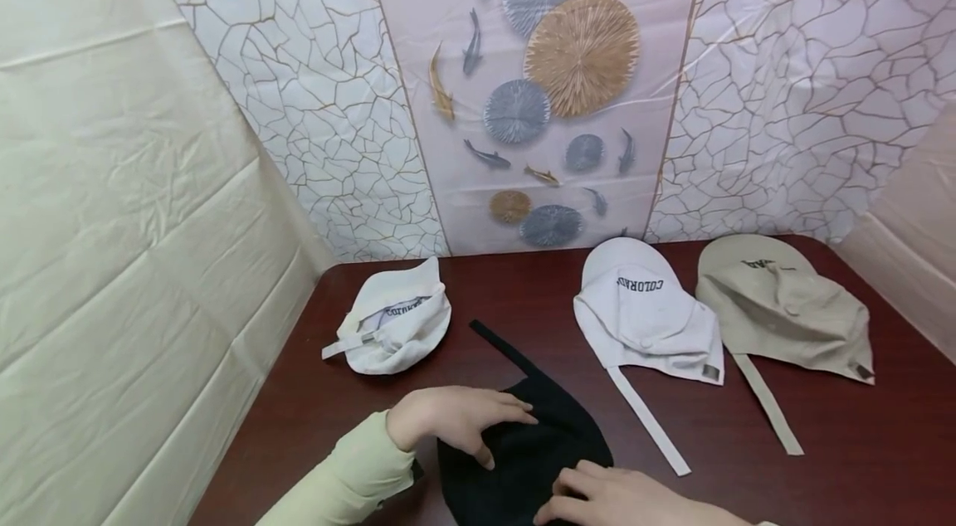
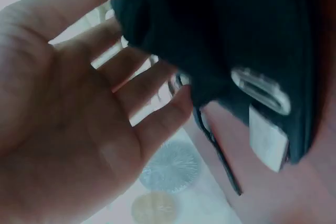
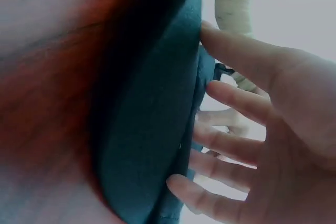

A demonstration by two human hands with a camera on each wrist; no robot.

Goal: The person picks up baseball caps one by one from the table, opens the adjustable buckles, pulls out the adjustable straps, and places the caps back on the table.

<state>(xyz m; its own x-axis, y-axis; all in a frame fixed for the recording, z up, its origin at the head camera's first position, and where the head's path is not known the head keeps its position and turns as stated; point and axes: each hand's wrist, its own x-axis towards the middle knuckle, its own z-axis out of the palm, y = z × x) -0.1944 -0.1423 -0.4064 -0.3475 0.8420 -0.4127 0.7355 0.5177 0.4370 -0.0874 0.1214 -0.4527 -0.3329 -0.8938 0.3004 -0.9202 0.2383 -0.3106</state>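
Observation:
A black cap (image 1: 523, 460) lies on the table near its front, its loose strap (image 1: 502, 345) stretching away to the upper left. My left hand (image 1: 466, 420) rests on the left part of the cap, fingers spread. In the left wrist view a metal buckle (image 2: 261, 90) and a small white tag (image 2: 268, 139) show on the black fabric. At the cap's lower right my right hand (image 1: 623, 497) touches the fabric with its fingertips. The right wrist view shows these fingers extended, lightly bent, along the cap's edge (image 3: 152, 108). The cap's near end is cut off in the head view.
A white cap (image 1: 399, 319) with a short strap lies at the back left of the dark red table (image 1: 515, 294). Another white cap (image 1: 646, 310) and a beige cap (image 1: 780, 310) lie at the back right, straps pointing forward. Patterned cloth hangs behind.

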